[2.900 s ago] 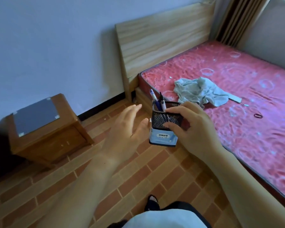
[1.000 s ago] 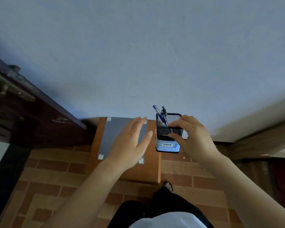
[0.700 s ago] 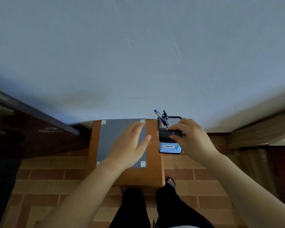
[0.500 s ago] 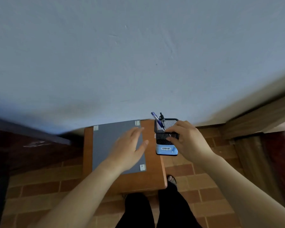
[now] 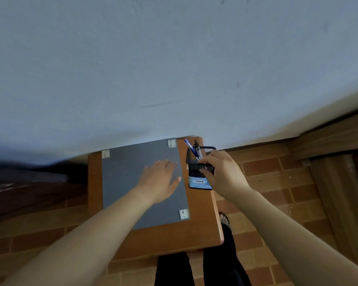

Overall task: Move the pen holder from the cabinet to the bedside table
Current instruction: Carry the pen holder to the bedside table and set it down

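Over the bedside table (image 5: pixel 196 234): setting down the pen holder (image 5: pixel 199 169).
Right hand (image 5: pixel 225 174), mid-frame, fingers clasped on the mesh rim, holds it at the table's right edge; left hand (image 5: pixel 160 180) hovers flat, fingers spread. Next: lower it squarely, then release.

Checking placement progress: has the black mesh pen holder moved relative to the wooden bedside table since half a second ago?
Cannot tell: the black mesh pen holder is over the wooden bedside table's right edge in both.

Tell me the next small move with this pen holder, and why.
Probably lower it straight down and let go. The right hand grips the pen holder at its mesh rim, over the bedside table's right wooden strip beside the grey panel; whether its base touches is unclear. The left hand hovers open.
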A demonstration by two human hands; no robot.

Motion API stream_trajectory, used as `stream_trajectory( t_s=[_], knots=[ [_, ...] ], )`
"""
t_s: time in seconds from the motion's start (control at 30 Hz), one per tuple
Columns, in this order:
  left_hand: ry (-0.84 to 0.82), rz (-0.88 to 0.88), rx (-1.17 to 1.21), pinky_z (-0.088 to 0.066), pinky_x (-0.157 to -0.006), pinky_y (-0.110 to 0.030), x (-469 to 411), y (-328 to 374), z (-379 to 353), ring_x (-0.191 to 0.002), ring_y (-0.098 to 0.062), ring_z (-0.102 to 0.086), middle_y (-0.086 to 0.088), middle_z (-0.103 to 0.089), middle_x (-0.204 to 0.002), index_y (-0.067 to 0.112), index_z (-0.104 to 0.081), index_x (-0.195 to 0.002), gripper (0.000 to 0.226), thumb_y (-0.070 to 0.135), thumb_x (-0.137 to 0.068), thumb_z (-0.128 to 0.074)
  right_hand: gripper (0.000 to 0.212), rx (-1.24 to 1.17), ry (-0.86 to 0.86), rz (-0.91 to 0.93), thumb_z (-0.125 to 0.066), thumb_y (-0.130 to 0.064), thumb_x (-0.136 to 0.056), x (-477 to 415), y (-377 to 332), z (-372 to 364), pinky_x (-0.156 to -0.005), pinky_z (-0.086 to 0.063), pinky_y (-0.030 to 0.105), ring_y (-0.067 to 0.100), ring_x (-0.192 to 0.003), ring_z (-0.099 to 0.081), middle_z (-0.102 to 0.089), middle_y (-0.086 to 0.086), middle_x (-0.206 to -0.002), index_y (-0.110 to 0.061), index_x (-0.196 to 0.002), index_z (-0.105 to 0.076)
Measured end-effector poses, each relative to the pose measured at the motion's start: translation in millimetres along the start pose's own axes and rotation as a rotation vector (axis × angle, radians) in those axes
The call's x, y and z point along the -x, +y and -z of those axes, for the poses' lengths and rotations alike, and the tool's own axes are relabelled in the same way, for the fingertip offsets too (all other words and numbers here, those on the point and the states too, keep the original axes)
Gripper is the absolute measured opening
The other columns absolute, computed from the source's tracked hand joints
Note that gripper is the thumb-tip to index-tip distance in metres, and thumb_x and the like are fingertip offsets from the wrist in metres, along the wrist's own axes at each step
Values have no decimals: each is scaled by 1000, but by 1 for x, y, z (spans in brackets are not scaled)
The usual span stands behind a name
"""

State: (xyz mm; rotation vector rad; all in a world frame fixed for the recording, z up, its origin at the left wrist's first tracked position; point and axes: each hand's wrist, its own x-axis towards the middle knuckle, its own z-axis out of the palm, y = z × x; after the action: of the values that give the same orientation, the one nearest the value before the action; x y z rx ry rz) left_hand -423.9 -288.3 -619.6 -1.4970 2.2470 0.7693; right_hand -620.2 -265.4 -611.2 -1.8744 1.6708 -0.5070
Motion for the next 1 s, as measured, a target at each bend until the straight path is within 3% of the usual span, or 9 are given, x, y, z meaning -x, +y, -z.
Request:
stream_trajectory(
  t_s=[0.2,0.47,1.0],
  knots=[
    [29,69,-5,-25,-106,-54,-48,-24,-35,-138,-28,-16,-7,-20,-151,18,-20,-142,58,43,-92,-35,14,2,6,47,-65,-4,-77,-37,28,-38,-58,-43,33,23,-84,-51,-61,5,-87,-9,-90,-66],
    [146,71,70,-25,-109,-47,-85,-40,-77,-141,-26,-3,-6,-2,-155,17,-8,-145,69,46,-91,-39,13,-4,37,125,-62,-1,-76,-52,61,-70,-51,-49,42,25,-84,-52,-60,6,-85,-8,-85,-65],
    [63,95,15,-23,-109,-50,-104,-51,-108,-140,-27,6,-5,9,-154,19,-2,-144,72,48,-90,-39,9,-19,162,187,-60,-4,-79,-70,76,-90,-48,-51,42,26,-84,-56,-62,8,-84,-7,-84,-66]
  ],
)
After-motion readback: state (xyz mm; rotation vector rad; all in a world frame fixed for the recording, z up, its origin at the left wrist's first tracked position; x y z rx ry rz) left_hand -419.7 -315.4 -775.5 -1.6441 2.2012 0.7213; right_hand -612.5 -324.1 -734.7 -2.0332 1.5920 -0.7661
